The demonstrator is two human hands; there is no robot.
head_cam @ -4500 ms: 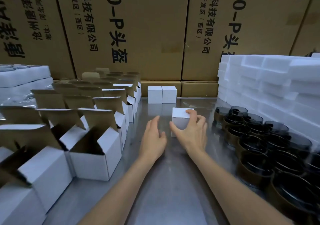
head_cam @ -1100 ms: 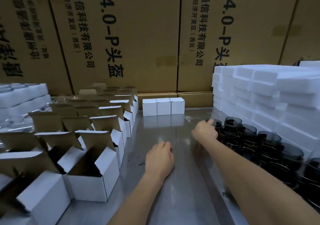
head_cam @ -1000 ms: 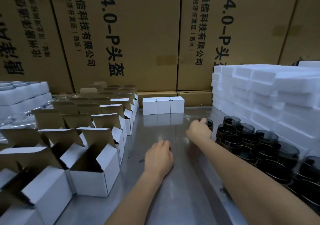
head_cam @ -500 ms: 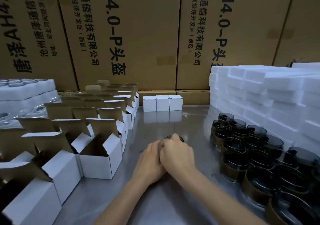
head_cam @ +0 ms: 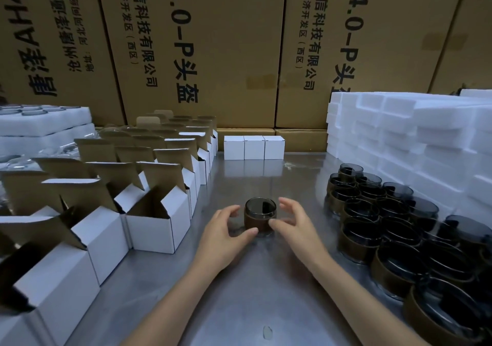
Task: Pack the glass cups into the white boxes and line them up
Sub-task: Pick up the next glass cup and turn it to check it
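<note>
At frame centre, a smoked glass cup (head_cam: 260, 216) stands upright on the table (head_cam: 266, 287). Our left hand (head_cam: 225, 232) and right hand (head_cam: 291, 224) cup it, fingers loosely spread, thumbs touching. We should grip firmly, then lower it straight into the nearest open white box (head_cam: 157, 224), centre-left.

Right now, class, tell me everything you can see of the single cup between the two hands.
The cup is a short round glass, smoky grey and see-through at the rim, with a brown band round its lower body. It stands upright, mouth up, on the metal table, apart from the other cups. The left hand and right hand flank it; their thumbs lie against its base.
</note>
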